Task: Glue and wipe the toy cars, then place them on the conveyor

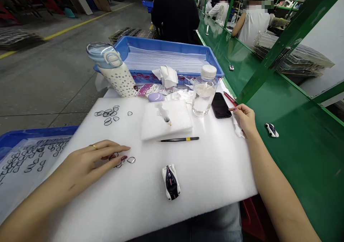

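My left hand [92, 159] is open, its fingers stretched low over a few thin black teardrop-shaped rings [118, 163] on the white foam sheet [134, 206]. One loose ring [131, 160] lies just past its fingertips. My right hand [245, 117] is closed at the sheet's right edge, beside a black phone [221, 106]. Under it lies a crumpled white tissue [237, 126]; whether the fingers grip that is hidden. A white and dark toy car [171, 182] rests at the front. Black tweezers [179, 139] lie before a foam block [153, 125] holding a syringe [164, 114].
More rings [107, 113] lie at the back left. A clear bottle [203, 91], a dotted tumbler [115, 73] and a blue tray [172, 43] stand behind. Toy cars [272, 130] sit on the green conveyor belt [301, 156]. A lower left bin [53, 131] holds rings. Several people sit ahead.
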The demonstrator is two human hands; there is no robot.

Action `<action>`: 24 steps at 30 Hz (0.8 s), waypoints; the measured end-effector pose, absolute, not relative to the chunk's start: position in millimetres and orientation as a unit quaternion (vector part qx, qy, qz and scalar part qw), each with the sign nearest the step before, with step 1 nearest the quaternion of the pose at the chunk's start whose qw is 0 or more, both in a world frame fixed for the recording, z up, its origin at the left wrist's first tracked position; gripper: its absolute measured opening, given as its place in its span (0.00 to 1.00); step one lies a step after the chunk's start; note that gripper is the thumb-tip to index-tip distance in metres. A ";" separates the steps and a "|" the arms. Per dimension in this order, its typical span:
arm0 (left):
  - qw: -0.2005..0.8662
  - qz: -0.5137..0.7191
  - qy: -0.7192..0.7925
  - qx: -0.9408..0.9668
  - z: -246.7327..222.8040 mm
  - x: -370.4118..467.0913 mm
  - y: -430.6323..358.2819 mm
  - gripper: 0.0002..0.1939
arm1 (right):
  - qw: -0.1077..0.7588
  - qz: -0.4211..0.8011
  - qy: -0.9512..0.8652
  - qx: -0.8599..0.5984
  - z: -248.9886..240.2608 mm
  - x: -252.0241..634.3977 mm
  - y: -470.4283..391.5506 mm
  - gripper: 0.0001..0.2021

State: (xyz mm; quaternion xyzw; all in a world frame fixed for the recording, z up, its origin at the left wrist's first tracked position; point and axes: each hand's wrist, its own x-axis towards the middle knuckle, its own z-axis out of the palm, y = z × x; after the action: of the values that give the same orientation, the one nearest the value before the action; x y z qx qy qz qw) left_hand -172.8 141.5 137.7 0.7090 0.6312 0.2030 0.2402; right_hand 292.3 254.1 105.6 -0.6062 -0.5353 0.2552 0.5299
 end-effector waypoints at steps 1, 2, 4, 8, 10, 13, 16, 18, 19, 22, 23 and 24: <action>0.240 0.205 0.630 0.709 137.1 -173.2 141.6 0.23 | 0.530 0.256 -0.537 -0.604 105.5 292.2 254.0 0.06; 0.239 0.207 0.630 0.709 136.6 -173.6 141.7 0.23 | 0.530 0.255 -0.539 -0.603 105.3 292.2 254.0 0.06; 0.238 0.210 0.630 0.708 136.0 -174.0 141.8 0.22 | 0.530 0.253 -0.542 -0.601 104.9 292.3 254.3 0.06; 0.237 0.211 0.630 0.708 136.4 -173.2 141.9 0.22 | 0.520 0.250 -0.549 -0.604 104.8 292.4 254.8 0.07; 0.236 0.212 0.629 0.709 137.0 -172.8 141.9 0.22 | 0.515 0.248 -0.551 -0.608 105.6 292.2 254.5 0.07; 0.234 0.214 0.626 0.712 137.3 -172.9 141.8 0.22 | 0.527 0.255 -0.543 -0.602 106.8 291.4 253.6 0.06; 0.236 0.213 0.627 0.711 136.8 -173.4 141.6 0.22 | 0.539 0.260 -0.540 -0.592 106.7 290.8 253.5 0.07; 0.239 0.210 0.629 0.710 136.6 -173.4 141.3 0.22 | 0.539 0.256 -0.545 -0.590 105.9 290.8 254.0 0.08; 0.239 0.208 0.629 0.709 136.7 -173.3 141.1 0.22 | 0.538 0.254 -0.546 -0.590 105.5 290.9 254.3 0.08; 0.238 0.205 0.628 0.712 136.8 -173.3 141.1 0.24 | 0.540 0.251 -0.545 -0.590 104.9 291.1 254.8 0.07; 0.237 0.204 0.627 0.714 136.6 -173.8 141.4 0.24 | 0.541 0.253 -0.543 -0.590 104.9 291.1 254.8 0.07; 0.235 0.203 0.626 0.715 136.2 -174.6 141.9 0.24 | 0.543 0.254 -0.541 -0.590 105.0 291.0 254.8 0.07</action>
State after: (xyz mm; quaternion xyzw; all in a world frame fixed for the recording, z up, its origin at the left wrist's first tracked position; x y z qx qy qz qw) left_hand -174.6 141.9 136.2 0.7153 0.6260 0.2032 0.2351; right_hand 291.0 254.8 105.0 -0.5901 -0.5407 0.2543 0.5428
